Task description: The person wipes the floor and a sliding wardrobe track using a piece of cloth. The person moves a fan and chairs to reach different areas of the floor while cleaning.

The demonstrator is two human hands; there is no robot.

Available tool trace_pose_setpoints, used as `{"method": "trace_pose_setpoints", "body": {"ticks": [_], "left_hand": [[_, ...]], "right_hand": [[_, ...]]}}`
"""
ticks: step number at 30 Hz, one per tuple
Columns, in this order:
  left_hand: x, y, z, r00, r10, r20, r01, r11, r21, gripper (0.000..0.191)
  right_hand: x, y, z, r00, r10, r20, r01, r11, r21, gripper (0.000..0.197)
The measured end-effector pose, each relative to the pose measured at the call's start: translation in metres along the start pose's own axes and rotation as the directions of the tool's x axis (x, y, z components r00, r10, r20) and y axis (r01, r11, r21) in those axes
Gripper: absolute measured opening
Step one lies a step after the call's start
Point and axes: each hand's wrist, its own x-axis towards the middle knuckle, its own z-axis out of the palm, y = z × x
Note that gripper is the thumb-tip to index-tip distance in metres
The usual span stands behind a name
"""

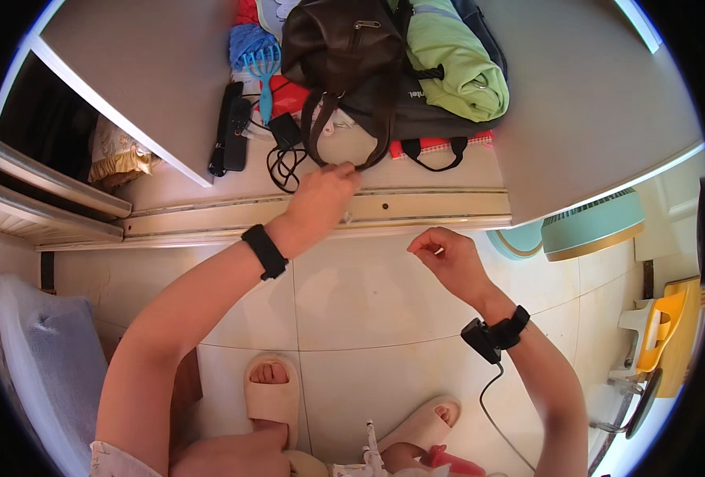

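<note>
My left hand (323, 197) reaches over the front edge of a wardrobe's bottom compartment, its fingertips at the handle of a dark brown leather bag (343, 45). Whether the fingers grip the handle is not clear. My right hand (442, 253) hovers above the floor in front of the sliding-door track, fingers curled, with nothing visible in it. Left of the bag lie a black power adapter with a coiled cable (285, 131), a blue claw-shaped scalp massager (266, 83) and a black remote control (236, 134). A rolled light green cloth (456, 65) rests on a dark grey bag (376, 110) at the right.
Grey panels (585, 107) flank the compartment, with sliding-door rails (436, 206) along its front. A red spiral-bound item (477, 141) lies under the dark bag. A mint green appliance (594, 226) stands at the right, near a yellow and white object (665, 331). A cable hangs from my right wrist.
</note>
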Motion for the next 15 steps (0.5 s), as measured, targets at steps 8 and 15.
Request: {"method": "trace_pose_setpoints", "body": {"ticks": [8,15], "left_hand": [[0.001,0.066,-0.027,0.966,-0.183,0.183,0.258,0.620,-0.741,0.018],[-0.013,-0.009,-0.048,0.995,0.063,0.082,-0.022,0.904,-0.428,0.034]], "right_hand": [[0.019,-0.032,0.024,0.981,0.051,-0.185,0.038,0.892,0.450,0.034],[0.055,-0.048,0.043,0.959,0.031,-0.281,0.058,0.951,0.303,0.029]]}}
